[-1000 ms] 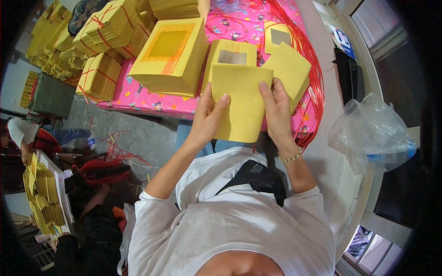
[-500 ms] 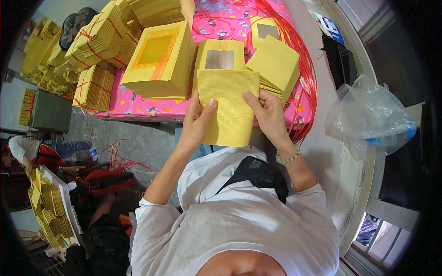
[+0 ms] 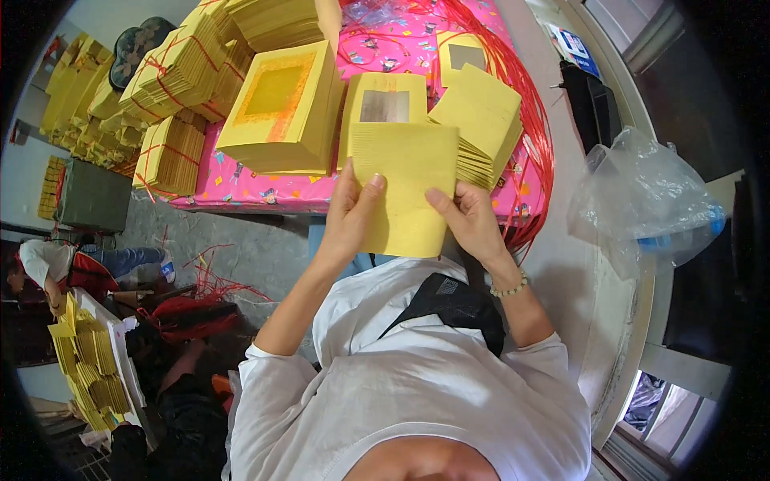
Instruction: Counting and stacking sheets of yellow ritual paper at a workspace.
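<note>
Between my two hands I hold a sheaf of yellow paper (image 3: 407, 196) upright in front of my lap. My left hand (image 3: 355, 207) grips its left edge, thumb on the near face. The right hand (image 3: 472, 220) pinches the right edge the same way; its fingers are behind the paper. Just beyond lies yellow paper with a silver square (image 3: 385, 107), partly covered by the sheaf. To its right rests a fanned pile of yellow paper (image 3: 485, 112). A tall stack of yellow paper with an orange-bordered gold square (image 3: 277, 96) stands on the left.
A pink patterned cloth (image 3: 257, 192) covers the table. Red plastic strands (image 3: 539, 136) hang over its right side. Tied yellow bundles (image 3: 170, 156) are piled at far left. A clear plastic bag (image 3: 642, 200) lies on the right ledge. Other people handle yellow paper (image 3: 92, 365) at lower left.
My right hand has slid a little down the paper's right edge, and the sheaf has shifted slightly rightward. Both hands keep hold of it.
</note>
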Motion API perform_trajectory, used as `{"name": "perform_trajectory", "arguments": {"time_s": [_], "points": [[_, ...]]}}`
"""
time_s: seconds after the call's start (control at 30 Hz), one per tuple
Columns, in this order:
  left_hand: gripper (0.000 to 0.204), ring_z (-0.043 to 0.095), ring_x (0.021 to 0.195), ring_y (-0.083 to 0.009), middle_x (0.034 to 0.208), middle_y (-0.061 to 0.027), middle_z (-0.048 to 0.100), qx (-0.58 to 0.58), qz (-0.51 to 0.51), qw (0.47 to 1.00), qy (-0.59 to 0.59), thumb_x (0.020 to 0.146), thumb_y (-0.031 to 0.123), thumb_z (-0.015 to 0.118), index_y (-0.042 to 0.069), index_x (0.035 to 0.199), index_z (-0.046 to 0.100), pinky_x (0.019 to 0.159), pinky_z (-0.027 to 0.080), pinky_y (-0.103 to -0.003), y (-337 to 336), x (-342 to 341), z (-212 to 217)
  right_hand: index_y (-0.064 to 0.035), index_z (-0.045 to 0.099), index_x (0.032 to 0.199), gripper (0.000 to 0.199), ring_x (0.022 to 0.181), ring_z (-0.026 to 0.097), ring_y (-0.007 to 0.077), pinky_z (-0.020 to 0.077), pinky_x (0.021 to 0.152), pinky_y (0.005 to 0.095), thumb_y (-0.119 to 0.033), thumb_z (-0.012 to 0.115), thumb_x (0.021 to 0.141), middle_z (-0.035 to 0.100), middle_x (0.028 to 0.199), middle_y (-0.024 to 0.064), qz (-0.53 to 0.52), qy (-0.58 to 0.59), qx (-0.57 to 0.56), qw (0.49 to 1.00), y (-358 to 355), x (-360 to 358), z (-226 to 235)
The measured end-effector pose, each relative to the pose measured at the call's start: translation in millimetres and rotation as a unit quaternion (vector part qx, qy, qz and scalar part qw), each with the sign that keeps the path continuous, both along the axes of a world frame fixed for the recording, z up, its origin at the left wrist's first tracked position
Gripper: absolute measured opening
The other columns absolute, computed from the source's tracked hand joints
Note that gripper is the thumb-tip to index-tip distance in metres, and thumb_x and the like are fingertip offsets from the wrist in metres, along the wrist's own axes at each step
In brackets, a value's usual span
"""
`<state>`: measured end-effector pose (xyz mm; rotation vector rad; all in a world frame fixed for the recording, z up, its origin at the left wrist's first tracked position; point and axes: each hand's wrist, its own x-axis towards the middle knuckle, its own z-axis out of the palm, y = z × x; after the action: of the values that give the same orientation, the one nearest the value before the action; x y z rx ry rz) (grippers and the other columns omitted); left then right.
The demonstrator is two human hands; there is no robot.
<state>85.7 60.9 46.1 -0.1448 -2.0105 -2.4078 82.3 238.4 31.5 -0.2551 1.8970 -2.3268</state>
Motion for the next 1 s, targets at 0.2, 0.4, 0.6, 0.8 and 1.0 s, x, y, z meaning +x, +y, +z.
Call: {"name": "perform_trajectory", "arguments": {"time_s": [0.2,0.4,0.6,0.8,1.0], "points": [[0.040,0.048,0.115,-0.0141,0.126,-0.0092,0.052,0.014,0.009,1.000,0.000,0.098,0.015,0.048,0.001,0.134,0.038,0.097,0.037,-0.028,0,-4,-1,0.0048,0.067,0.093,0.032,0.068,0.051,0.0027,0.0435,0.057,0.0224,-0.026,0.060,0.093,0.064,0.074,-0.0001,0.010,0.005,0.073,0.997,3,2,-16],[0.031,0.051,0.108,-0.0108,0.119,-0.0067,0.055,-0.002,0.032,0.999,0.016,0.099,0.015,0.047,0.003,0.127,0.043,0.092,0.040,-0.026,0,-12,6,0.0033,0.066,0.085,0.035,0.059,0.046,0.0011,0.0428,0.052,0.0212,-0.031,0.061,0.092,0.051,0.061,-0.0065,0.013,0.005,0.157,0.988,8,1,-27],[0.037,0.052,0.111,-0.0114,0.122,-0.0079,0.055,-0.011,0.044,0.999,0.022,0.098,0.017,0.048,0.002,0.132,0.042,0.094,0.040,-0.026,5,-22,8,0.0031,0.066,0.089,0.033,0.062,0.049,0.0019,0.0461,0.053,0.0212,-0.029,0.060,0.093,0.057,0.067,-0.0045,0.005,-0.008,0.091,0.996,8,9,-9],[0.034,0.052,0.102,-0.0088,0.113,-0.0052,0.057,-0.037,-0.016,0.999,0.028,0.096,0.013,0.050,0.000,0.128,0.044,0.088,0.042,-0.025,15,-49,25,0.0032,0.058,0.108,0.029,0.080,0.058,0.0057,0.0486,0.069,0.0218,-0.020,0.062,0.092,0.064,0.089,0.0020,-0.063,0.041,-0.007,0.997,19,-4,3],[0.036,0.058,0.097,-0.0101,0.107,-0.0054,0.063,-0.109,-0.107,0.987,0.059,0.094,0.021,0.056,-0.001,0.123,0.052,0.085,0.045,-0.026,46,-125,46,0.0043,0.055,0.105,0.023,0.075,0.062,0.0078,0.0506,0.063,0.0221,-0.012,0.062,0.090,0.066,0.086,0.0064,-0.148,0.085,0.039,0.985,57,-63,36]]}}
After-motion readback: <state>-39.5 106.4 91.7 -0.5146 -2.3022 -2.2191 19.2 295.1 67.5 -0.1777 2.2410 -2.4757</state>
